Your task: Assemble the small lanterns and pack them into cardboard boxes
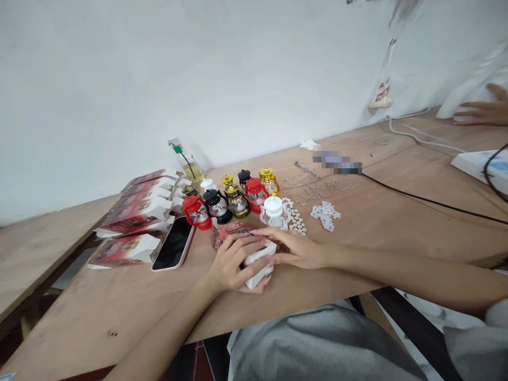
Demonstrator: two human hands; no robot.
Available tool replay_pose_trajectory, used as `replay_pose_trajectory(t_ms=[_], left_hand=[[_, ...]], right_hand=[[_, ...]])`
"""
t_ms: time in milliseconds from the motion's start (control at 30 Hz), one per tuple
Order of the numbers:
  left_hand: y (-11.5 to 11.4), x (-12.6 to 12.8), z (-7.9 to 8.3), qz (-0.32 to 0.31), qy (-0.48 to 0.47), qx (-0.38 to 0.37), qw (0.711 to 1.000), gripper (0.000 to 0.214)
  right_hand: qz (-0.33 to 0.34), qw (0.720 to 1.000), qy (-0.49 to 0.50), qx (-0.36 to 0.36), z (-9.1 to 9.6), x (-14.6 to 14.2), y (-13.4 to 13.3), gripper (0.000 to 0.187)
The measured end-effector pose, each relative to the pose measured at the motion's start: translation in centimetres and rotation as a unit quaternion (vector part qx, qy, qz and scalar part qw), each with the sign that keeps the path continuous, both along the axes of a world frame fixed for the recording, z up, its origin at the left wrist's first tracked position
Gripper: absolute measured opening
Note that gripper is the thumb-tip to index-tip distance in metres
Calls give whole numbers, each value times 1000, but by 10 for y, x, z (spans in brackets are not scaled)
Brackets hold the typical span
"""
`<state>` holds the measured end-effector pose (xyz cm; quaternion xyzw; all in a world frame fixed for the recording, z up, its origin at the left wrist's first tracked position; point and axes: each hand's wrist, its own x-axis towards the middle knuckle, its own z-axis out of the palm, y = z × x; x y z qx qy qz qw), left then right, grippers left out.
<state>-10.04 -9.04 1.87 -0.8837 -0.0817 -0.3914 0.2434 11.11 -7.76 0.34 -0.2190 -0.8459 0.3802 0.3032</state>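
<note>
Fingers of the left hand [232, 267] are clamped around a small box [260, 255] near the front edge of the counter [377, 238], its long axis slanting from the toy lanterns [238, 201] toward the right hand [297, 248], whose fingers lie flat and together on its top

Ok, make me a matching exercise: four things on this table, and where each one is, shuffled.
1 small box
2 phone
3 bottle
4 black cable

a leans against the wall
b gripped by the left hand, right hand touching it
c lies flat, left of the box
d runs across the table on the right side

Pairs: 1-b, 2-c, 3-a, 4-d.
</note>
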Motion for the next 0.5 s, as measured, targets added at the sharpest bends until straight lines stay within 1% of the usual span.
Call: replay_pose_trajectory(t_ms=[67, 133, 200, 267, 333, 367, 433, 500], left_hand=[[-3, 0, 1, -8, 3, 33, 999, 32], [-7, 0, 2, -18, 11, 80, 997, 26], [-11, 1, 1, -42, 25, 130, 990, 21], [-14, 3, -2, -70, 40, 173, 982, 18], [-14, 4, -7, -76, 37, 191, 978, 14], [-13, 4, -9, -69, 29, 186, 980, 12], [-11, 4, -12, -42, 6, 150, 988, 15], [-9, 1, -12, -6, -7, 105, 994, 29]], right_hand=[[37, 998, 35, -37, 0, -1, -1, 72], [86, 988, 83, -103, 2, -2, -3, 79], [120, 966, 123, -195, 3, -4, -6, 77], [136, 935, 145, -293, 3, -6, -8, 73], [142, 909, 162, -357, 2, -8, -7, 73], [143, 902, 171, -370, 1, -9, -6, 75], [129, 903, 193, -362, 1, -10, -5, 79], [112, 913, 217, -328, 2, -10, -5, 85]])
